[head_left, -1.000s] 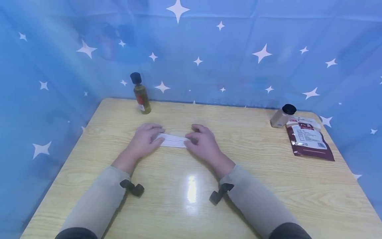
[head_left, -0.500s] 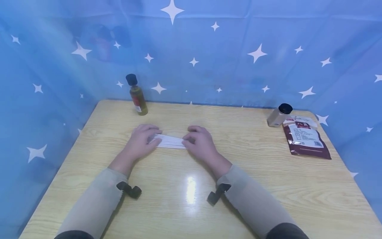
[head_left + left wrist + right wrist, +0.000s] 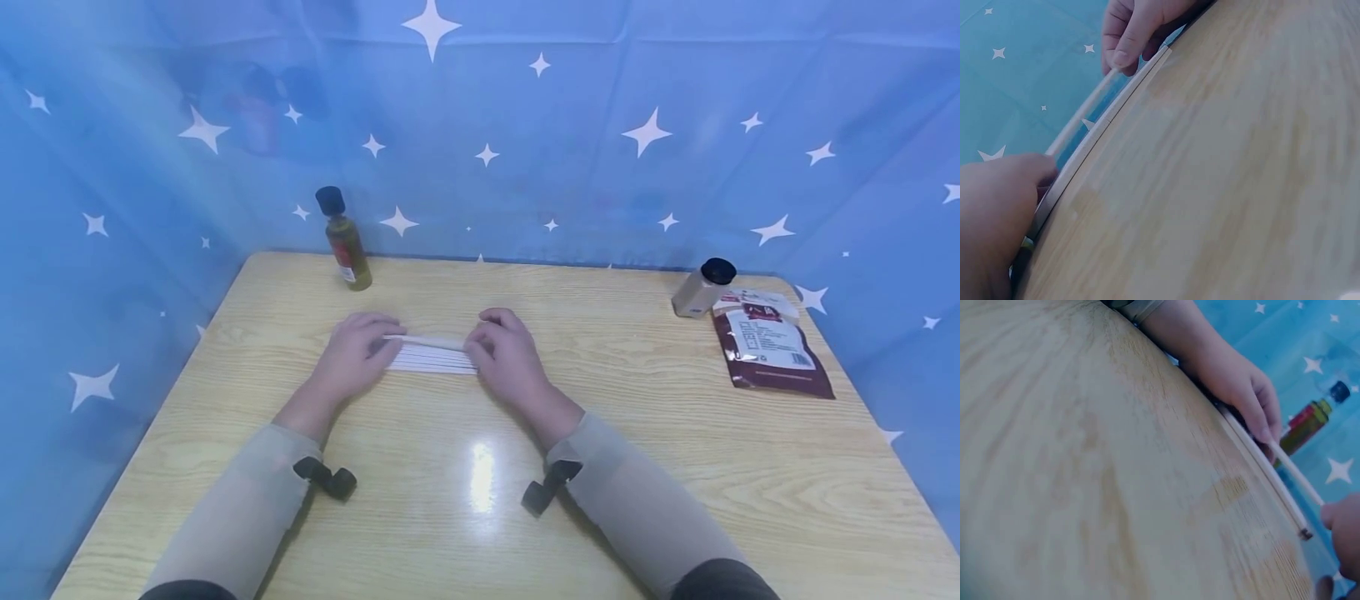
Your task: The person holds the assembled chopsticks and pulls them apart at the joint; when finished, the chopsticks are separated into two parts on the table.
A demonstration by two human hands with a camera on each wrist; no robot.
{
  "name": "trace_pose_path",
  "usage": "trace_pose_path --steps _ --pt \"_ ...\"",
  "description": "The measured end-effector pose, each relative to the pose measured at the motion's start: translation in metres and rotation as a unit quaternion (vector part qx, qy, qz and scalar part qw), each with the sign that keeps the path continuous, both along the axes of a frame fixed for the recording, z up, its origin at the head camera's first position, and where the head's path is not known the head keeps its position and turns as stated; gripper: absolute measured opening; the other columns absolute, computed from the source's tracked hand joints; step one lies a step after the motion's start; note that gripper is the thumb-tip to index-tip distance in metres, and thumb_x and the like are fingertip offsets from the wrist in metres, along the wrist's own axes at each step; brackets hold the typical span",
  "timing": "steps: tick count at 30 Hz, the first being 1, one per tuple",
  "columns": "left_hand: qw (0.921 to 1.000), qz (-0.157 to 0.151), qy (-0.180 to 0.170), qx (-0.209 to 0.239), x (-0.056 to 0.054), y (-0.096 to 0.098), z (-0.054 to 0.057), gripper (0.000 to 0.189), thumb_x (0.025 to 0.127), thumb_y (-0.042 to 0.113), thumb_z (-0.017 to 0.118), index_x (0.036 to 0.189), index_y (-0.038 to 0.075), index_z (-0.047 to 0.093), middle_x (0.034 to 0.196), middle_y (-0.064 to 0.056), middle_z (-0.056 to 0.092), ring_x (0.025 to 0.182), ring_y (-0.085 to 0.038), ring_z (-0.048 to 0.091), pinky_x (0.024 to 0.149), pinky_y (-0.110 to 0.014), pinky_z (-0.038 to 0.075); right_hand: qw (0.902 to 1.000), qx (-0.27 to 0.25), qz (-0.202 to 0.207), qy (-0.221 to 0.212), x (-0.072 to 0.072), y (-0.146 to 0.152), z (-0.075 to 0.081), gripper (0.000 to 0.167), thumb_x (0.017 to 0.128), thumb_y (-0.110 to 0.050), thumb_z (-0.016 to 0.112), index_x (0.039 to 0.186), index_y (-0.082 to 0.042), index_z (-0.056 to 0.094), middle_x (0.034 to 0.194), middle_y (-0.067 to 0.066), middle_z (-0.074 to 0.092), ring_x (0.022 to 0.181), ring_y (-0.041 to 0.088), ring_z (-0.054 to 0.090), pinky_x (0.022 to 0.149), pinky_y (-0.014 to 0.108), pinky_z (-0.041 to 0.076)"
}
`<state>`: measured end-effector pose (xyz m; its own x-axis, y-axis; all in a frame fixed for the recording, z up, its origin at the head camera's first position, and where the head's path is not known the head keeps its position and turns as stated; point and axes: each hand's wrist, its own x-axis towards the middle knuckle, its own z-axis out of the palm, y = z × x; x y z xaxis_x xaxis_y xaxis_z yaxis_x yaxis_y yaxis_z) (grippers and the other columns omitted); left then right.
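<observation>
A row of narrow white strips point(image 3: 432, 362), side by side with dark lines between them, lies flat on the table between my hands. Along its far edge runs a thin white rod point(image 3: 427, 342), which both wrist views show raised above the row with a gap beneath. My left hand point(image 3: 356, 352) pinches the rod's left end between thumb and fingers. At the other end, my right hand point(image 3: 507, 350) pinches it too, thumb in front. In the left wrist view the rod point(image 3: 1079, 119) slants over the row point(image 3: 1102, 125). Fingers hide both rod ends.
An oil bottle point(image 3: 349, 250) with a black cap stands at the back left of the wooden table point(image 3: 420, 500). Back right are a black-lidded shaker jar point(image 3: 697, 296) and a maroon food pouch point(image 3: 776, 346). A blue starred curtain point(image 3: 525, 108) hangs behind.
The rod at the far edge has come up and apart from the other strips. My right hand has shifted slightly right and away; my left hand has stayed nearly in place.
</observation>
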<state>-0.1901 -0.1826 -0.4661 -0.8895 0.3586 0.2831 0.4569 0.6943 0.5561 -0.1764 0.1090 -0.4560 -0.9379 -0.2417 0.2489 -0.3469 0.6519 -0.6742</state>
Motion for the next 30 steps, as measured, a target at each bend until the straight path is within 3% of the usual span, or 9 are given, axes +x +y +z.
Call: trace_pose_path --steps 4,11,16,21,30 --pt "0.9992 0.017 0.006 0.036 0.001 -0.001 -0.001 0.027 0.105 0.030 0.066 0.122 0.012 0.078 0.128 -0.009 0.069 0.126 -0.033 0.057 0.112 -0.058 0.039 0.9999 -0.010 -0.011 -0.008 0.001 -0.001 0.001 0.012 0.104 -0.022 0.068 0.104 -0.012 0.075 0.139 0.007 0.061 0.133 0.030 0.055 0.116 0.048 0.042" --pt "0.9972 0.022 0.037 0.062 0.002 0.000 -0.004 0.023 0.104 0.028 0.069 0.116 0.011 0.080 0.114 -0.005 0.071 0.112 -0.028 0.059 0.100 -0.051 0.046 0.9993 -0.019 -0.019 -0.025 0.004 0.003 0.001 0.017 0.106 -0.027 0.067 0.113 -0.015 0.077 0.113 0.000 0.074 0.107 0.019 0.067 0.098 0.042 0.054" --pt "0.9970 0.021 0.048 0.056 0.001 0.001 -0.001 0.023 0.104 0.030 0.070 0.115 0.013 0.080 0.111 -0.002 0.072 0.111 -0.026 0.059 0.100 -0.049 0.046 0.9998 -0.013 0.000 0.014 0.003 0.006 0.000 0.019 0.104 -0.026 0.071 0.117 -0.015 0.081 0.113 -0.001 0.077 0.109 0.019 0.069 0.100 0.039 0.054" --pt "0.9969 0.016 0.059 0.049 0.000 0.002 -0.002 0.023 0.102 0.031 0.072 0.114 0.014 0.081 0.109 -0.001 0.072 0.109 -0.025 0.060 0.099 -0.048 0.047 0.9980 -0.029 0.023 0.051 0.002 0.012 -0.001 0.016 0.101 -0.024 0.076 0.113 -0.016 0.083 0.104 -0.003 0.078 0.100 0.017 0.068 0.093 0.038 0.056" --pt "0.9931 0.002 0.111 0.040 -0.004 0.010 -0.003 0.021 0.100 0.030 0.076 0.111 0.013 0.081 0.106 -0.003 0.075 0.107 -0.027 0.062 0.100 -0.048 0.046 0.9962 -0.033 0.035 0.073 -0.001 0.026 -0.002 0.015 0.100 -0.023 0.078 0.112 -0.017 0.084 0.106 -0.004 0.079 0.102 0.018 0.067 0.095 0.041 0.054"
